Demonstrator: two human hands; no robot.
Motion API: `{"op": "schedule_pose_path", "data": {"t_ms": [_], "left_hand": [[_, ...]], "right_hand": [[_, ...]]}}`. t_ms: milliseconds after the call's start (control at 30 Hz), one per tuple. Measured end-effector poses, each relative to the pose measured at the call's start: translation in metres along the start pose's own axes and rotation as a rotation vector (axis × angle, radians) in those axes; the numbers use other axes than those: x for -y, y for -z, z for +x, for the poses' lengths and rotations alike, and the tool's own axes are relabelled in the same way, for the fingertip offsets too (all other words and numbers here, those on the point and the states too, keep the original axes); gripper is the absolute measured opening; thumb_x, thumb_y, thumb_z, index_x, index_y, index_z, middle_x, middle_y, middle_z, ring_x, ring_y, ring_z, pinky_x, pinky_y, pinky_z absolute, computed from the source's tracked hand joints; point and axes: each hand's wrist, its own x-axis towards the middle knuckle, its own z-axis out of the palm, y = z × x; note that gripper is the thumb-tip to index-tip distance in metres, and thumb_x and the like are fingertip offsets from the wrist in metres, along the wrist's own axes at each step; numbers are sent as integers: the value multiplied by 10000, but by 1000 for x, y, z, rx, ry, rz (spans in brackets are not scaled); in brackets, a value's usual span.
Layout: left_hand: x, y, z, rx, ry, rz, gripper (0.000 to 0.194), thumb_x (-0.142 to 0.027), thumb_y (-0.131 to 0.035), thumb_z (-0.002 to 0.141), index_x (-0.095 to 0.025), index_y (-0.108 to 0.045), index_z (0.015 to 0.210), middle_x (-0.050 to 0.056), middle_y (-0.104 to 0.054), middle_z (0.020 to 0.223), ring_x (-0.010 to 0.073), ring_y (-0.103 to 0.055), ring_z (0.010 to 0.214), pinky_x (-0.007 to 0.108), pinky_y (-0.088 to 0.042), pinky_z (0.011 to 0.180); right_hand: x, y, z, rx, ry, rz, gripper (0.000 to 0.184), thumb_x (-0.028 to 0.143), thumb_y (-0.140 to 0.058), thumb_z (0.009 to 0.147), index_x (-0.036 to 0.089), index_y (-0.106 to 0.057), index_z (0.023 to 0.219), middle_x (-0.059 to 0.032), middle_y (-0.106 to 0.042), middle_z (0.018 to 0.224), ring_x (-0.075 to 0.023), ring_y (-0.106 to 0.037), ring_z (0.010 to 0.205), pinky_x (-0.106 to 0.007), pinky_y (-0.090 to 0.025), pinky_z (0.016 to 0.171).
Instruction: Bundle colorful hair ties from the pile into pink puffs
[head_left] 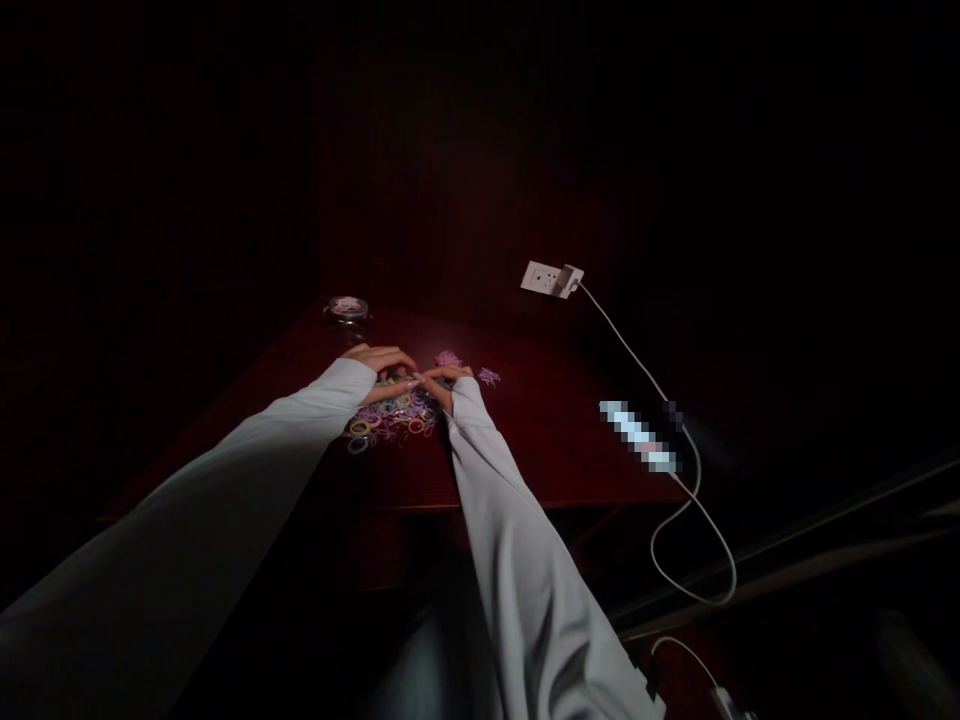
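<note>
In the head view, the left hand (377, 360) and right hand (451, 379) are curling loosely, fingertips nearly meeting; whether they are pinching anything, I cannot tell. The coloured bands (394, 412) are lying at five o'clock from the left hand, a round container (348, 309) standing at eleven.

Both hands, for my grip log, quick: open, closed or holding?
Left hand: arched over coloured loops; grip unclear.
Right hand: bent near the left; grip unclear.
</note>
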Motion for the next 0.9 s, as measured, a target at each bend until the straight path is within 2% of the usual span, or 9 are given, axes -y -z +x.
{"op": "schedule_pose_path", "data": {"t_ms": [100, 233, 467, 700, 900], "left_hand": [[2, -3, -2, 40, -58, 30, 370, -580, -613, 1024, -245, -747, 1103, 5, -776, 949, 169, -641, 797, 330, -403, 866], [5, -7, -2, 53, -74, 49, 348, -502, -571, 1069, -234, -754, 945, 3, -769, 863, 169, -641, 819, 326, -381, 860], [2, -2, -2, 88, -69, 44, 331, -436, -547, 1087, -239, -782, 960, 20, -799, 927, 189, -667, 892, 330, -399, 874], [3, -3, -4, 72, -53, 55, 364, -459, -522, 1090, -236, -789, 984, 26, -806, 943, 189, -663, 872, 341, -419, 888], [3, -3, -3, 80, -42, 63, 344, -422, -526, 1081, -236, -806, 1009, 34, -800, 928, 204, -676, 898, 345, -412, 863]], "right_hand": [[5, 4, -5, -8, -1, 34, 305, 494, -801, 936, 250, -836, 758, -34, -835, 935, -255, -715, 1029, -465, -470, 1135], [9, 7, -11, -12, 44, 67, 306, 536, -769, 961, 262, -866, 864, -33, -843, 1011, -258, -711, 1089, -460, -468, 1156], [2, -2, 0, -78, -56, 44, 168, 350, -862, 900, 236, -860, 778, -20, -837, 905, -248, -723, 995, -508, -419, 1225], [14, 15, -10, 0, 99, 95, 189, 405, -781, 989, 272, -908, 944, -21, -862, 992, -236, -759, 1033, -430, -476, 1143], [3, 4, -4, -10, 44, 40, 143, 390, -817, 956, 287, -903, 908, -21, -862, 1002, -233, -761, 1090, -450, -442, 1185]]}}
